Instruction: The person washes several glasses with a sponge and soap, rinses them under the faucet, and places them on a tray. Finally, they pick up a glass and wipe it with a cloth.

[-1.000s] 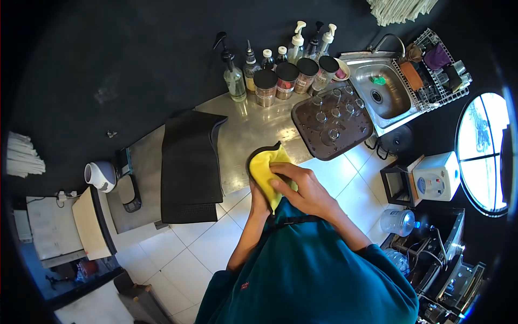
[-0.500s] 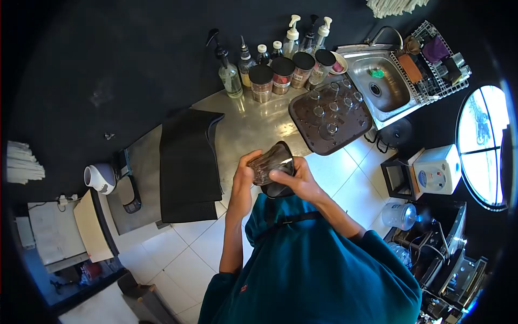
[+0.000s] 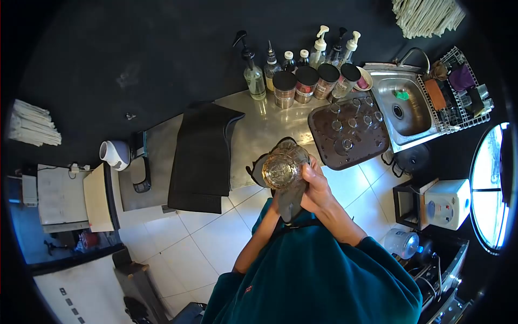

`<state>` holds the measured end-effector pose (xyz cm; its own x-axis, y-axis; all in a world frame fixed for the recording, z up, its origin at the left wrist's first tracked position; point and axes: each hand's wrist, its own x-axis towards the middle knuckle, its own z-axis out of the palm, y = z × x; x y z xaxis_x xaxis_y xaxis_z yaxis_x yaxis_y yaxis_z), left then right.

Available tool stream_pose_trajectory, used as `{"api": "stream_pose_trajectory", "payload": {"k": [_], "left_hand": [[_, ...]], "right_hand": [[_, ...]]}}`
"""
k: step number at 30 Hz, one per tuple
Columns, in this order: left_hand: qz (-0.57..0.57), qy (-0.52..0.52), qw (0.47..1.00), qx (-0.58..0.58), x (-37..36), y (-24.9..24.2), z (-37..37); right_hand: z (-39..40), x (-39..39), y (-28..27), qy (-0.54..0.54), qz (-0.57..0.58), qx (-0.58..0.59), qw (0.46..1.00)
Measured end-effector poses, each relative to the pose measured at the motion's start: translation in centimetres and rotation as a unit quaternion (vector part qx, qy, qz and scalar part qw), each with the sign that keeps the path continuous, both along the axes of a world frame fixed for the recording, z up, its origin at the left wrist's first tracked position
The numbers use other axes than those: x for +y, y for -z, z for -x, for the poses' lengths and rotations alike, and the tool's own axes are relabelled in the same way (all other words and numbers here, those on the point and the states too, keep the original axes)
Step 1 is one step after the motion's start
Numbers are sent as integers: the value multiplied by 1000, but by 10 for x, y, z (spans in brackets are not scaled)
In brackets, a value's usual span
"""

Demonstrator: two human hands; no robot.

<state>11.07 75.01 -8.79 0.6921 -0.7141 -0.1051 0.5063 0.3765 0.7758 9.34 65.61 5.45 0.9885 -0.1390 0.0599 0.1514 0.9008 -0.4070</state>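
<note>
A patterned clear glass [image 3: 280,169] is held up in front of my body, its round face toward the camera. My right hand [image 3: 317,185] grips it from the right side, fingers wrapped at its edge. A dark grey cloth [image 3: 292,201] lies around and below the glass and hangs down between my hands. My left hand [image 3: 277,204] is mostly hidden behind the cloth and glass; only a part near the wrist shows, so its fingers cannot be made out.
On the steel counter [image 3: 259,128] are black mats [image 3: 202,156], lidded jars [image 3: 284,89], pump bottles [image 3: 253,80] and a brown tray [image 3: 345,148] with several small glasses. Right of it are a sink [image 3: 402,110] and a dish rack [image 3: 458,100]. A scale [image 3: 141,175] sits at the left.
The glass has turned so its round face points at the camera. My left hand has gone behind the cloth, and my right hand has shifted to the glass's right side. The view has swung slightly.
</note>
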Motion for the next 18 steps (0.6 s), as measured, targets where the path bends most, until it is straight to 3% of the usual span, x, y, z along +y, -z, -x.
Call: {"api": "stream_pose_trajectory", "payload": {"k": [10,18], "left_hand": [[-38,6,999,-4,-51,0,17],[-106,-22,990,-89,-87,-32,33]], "right_hand": [[36,-76,-1,36,-58,49,996],[61,-140,21,79,81,178,978]]}}
